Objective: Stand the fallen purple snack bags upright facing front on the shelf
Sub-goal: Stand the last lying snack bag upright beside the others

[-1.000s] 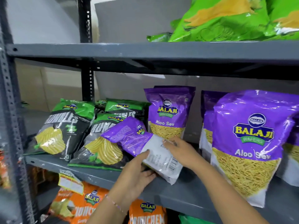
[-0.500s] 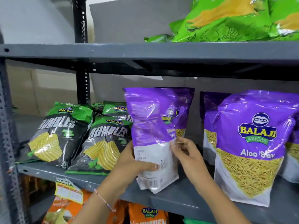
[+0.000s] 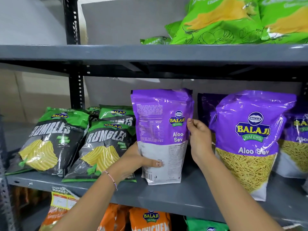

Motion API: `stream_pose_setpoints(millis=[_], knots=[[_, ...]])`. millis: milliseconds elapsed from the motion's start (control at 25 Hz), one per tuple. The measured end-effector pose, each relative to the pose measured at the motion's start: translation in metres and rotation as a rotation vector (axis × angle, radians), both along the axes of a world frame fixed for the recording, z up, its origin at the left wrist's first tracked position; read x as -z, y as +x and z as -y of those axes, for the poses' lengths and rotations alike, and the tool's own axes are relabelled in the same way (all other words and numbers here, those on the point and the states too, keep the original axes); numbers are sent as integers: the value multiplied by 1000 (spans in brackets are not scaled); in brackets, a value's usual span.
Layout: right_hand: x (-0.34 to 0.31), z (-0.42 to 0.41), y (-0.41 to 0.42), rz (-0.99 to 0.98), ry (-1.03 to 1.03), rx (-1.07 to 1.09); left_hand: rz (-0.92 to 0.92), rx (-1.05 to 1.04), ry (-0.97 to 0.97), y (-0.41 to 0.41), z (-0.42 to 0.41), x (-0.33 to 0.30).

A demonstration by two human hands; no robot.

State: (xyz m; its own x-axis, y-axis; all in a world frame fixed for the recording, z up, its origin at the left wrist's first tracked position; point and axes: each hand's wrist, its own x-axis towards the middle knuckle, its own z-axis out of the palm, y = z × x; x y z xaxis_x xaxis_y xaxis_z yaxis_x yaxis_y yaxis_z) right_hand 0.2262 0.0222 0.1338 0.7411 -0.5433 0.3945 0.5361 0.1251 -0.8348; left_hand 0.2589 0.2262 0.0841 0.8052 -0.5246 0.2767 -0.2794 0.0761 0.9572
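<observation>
Currently held item: purple snack bag, upright on the grey shelf, its printed back panel and part of the front logo both showing.
Left hand: fingers wrapped round the bag's lower left edge, thumb pressed flat across the white bottom panel.
Right hand: fingertips pinched on the bag's right edge, at mid height.
Right of the right hand: second purple bag, upright, front forward; more purple bags behind and beside it.
Left of the left hand: black-and-green chip bags, leaning back.
Above the fingers: green bags on the upper shelf.
</observation>
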Motion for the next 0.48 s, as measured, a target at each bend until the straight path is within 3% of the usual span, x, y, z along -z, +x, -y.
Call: stream_pose_setpoints(millis=[120,320,480], knots=[[0,-2,2,13,122,-27,-23,-14,-4,2,1,1],[30,-3,-7,-41,-15,6,-171,-228,-411,-4,3,-26],[48,-3,-11,-52,-75,123,-102,-426,-431,3,7,-35]])
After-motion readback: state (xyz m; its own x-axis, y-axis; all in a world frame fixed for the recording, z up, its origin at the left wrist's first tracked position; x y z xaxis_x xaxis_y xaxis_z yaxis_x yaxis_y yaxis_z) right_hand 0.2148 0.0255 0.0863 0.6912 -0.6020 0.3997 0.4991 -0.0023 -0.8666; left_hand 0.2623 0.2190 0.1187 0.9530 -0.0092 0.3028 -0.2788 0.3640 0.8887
